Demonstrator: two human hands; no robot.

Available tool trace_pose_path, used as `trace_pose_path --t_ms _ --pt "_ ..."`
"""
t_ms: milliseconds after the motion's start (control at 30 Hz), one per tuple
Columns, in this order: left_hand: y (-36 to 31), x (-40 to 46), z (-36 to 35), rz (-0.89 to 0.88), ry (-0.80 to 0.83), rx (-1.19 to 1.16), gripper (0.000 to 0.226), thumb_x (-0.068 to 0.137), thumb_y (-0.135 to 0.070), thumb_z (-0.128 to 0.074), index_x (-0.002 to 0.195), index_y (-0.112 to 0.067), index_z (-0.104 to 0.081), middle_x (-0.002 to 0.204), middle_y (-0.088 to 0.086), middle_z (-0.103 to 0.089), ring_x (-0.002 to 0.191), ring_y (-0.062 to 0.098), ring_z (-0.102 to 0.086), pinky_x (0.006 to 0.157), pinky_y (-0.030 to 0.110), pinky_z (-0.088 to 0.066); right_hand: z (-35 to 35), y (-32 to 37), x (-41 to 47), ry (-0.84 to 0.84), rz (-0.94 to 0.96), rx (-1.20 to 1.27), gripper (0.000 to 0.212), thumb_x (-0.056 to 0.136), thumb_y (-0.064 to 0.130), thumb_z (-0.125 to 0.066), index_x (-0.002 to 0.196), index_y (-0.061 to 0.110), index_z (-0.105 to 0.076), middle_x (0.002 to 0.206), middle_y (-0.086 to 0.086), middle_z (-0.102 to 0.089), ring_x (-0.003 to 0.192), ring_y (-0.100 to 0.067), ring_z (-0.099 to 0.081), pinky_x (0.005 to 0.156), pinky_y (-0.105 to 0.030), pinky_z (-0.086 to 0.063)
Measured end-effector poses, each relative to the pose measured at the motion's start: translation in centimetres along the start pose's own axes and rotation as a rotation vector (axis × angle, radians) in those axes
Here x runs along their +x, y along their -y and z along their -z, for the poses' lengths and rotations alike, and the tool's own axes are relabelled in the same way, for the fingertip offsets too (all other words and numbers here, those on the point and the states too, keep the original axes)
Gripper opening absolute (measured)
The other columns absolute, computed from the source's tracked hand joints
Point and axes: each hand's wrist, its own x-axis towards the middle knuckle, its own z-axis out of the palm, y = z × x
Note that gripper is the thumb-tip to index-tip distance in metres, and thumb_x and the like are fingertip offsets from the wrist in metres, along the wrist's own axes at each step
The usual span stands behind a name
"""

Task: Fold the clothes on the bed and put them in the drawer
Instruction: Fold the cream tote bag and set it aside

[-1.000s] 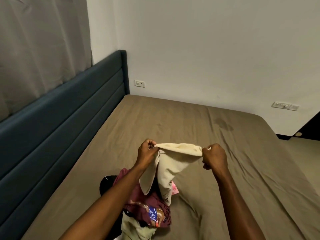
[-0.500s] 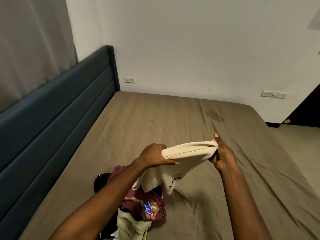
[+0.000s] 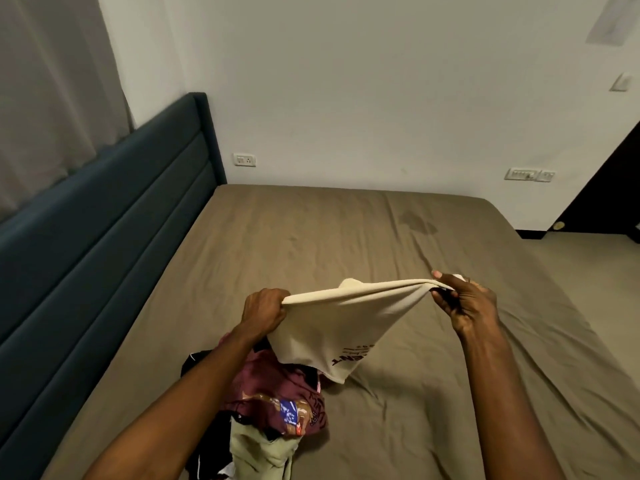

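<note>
A cream garment (image 3: 332, 327) with dark lettering near its lower edge hangs stretched between my two hands above the bed (image 3: 311, 244). My left hand (image 3: 265, 311) grips its left end in a fist. My right hand (image 3: 462, 303) pinches the right end between thumb and fingers. Below it, a pile of clothes (image 3: 273, 403) lies on the brown sheet: a maroon printed piece, a pale green one and black ones. No drawer is in view.
A dark teal padded headboard (image 3: 104, 244) runs along the left side under a grey curtain (image 3: 52, 91). The white wall holds sockets (image 3: 244, 160). A dark doorway (image 3: 609, 188) and bare floor (image 3: 588, 258) lie at the right of the bed.
My hands have moved further apart, pulling the cream garment's top edge taut. The lettering on its lower part now shows.
</note>
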Motion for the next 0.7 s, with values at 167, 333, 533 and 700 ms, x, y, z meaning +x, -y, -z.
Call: trace_pose_path --t_ms 167,333,533,700 --pt "1.6 0.0 -0.2 -0.002 0.051 0.049 0.035 0.084 -0.018 -0.056 0.115 -0.021 -0.07 0.115 0.006 -0.071 0.111 0.033 -0.063 0.084 0.037 -0.047 2.5 -2.3 1.0 -0.031 -0.028 -0.035 0.022 0.082 -0.004 -0.078 0.098 0.008 -0.069 0.062 0.0 -0.069 0.046 -0.007 -0.057 0.052 -0.028 -0.061" --pt "2.9 -0.4 0.1 0.017 0.102 0.016 0.025 0.086 -0.021 -0.053 0.101 -0.024 -0.073 0.106 0.003 -0.073 0.103 0.03 -0.066 0.073 0.035 -0.046 5.3 -3.7 1.7 -0.044 -0.118 0.008 0.01 0.097 -0.001 -0.064 0.093 -0.009 -0.066 0.073 -0.019 -0.065 0.048 -0.016 -0.063 0.062 -0.042 -0.065" --pt "4.0 0.2 -1.4 0.127 0.154 -0.408 0.022 0.074 -0.028 -0.049 0.074 -0.031 -0.071 0.072 -0.004 -0.071 0.072 0.016 -0.068 0.068 0.035 -0.051 8.0 -3.6 1.5 -0.011 -0.059 -0.077 0.008 0.09 -0.016 -0.058 0.09 -0.014 -0.066 0.085 -0.025 -0.072 0.07 -0.034 -0.074 0.064 -0.036 -0.065" --pt "4.6 0.6 -3.3 0.228 0.131 -0.407 0.015 0.095 -0.022 -0.054 0.084 -0.025 -0.063 0.075 -0.006 -0.065 0.078 0.022 -0.066 0.071 0.039 -0.053 10.7 -4.4 1.6 -0.035 -0.045 -0.194 0.024 0.068 -0.023 -0.073 0.087 -0.01 -0.067 0.086 -0.022 -0.067 0.067 -0.027 -0.07 0.062 -0.03 -0.064"
